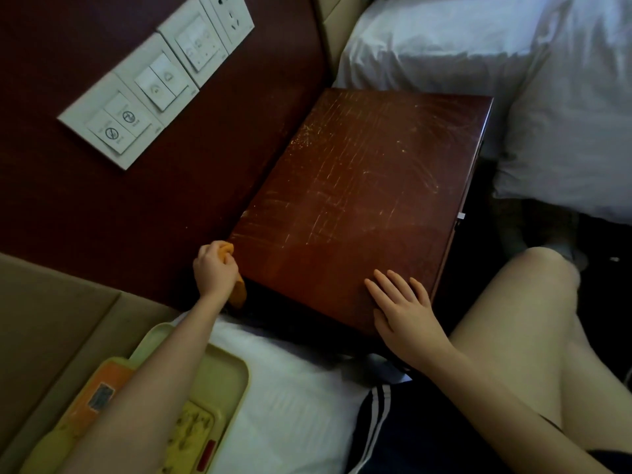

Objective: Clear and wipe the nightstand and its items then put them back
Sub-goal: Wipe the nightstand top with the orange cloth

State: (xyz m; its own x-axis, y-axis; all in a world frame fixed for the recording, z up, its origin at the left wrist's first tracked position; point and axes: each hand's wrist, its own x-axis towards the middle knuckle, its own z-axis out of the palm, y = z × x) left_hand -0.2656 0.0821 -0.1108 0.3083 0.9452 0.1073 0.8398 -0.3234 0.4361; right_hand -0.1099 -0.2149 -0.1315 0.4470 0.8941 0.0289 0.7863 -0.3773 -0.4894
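Note:
The dark red wooden nightstand (359, 186) fills the middle of the view, its top bare and streaked with pale scratch marks. My left hand (214, 268) grips an orange cloth (238, 291) against the nightstand's near left corner and side edge; part of the cloth hangs down below my fist. My right hand (400, 306) rests flat on the near edge of the top, fingers straight and spread. A yellow tray (225, 374) lies on the white bed at lower left, holding an orange box (92, 401) and a yellow phone-like keypad (191, 429), partly hidden by my left forearm.
A row of white wall switches and sockets (154, 83) sits on the dark red panel behind the nightstand. A white pillow and bedding (513, 63) lie to the right. My bare knee (533, 302) is beside the nightstand's right front corner.

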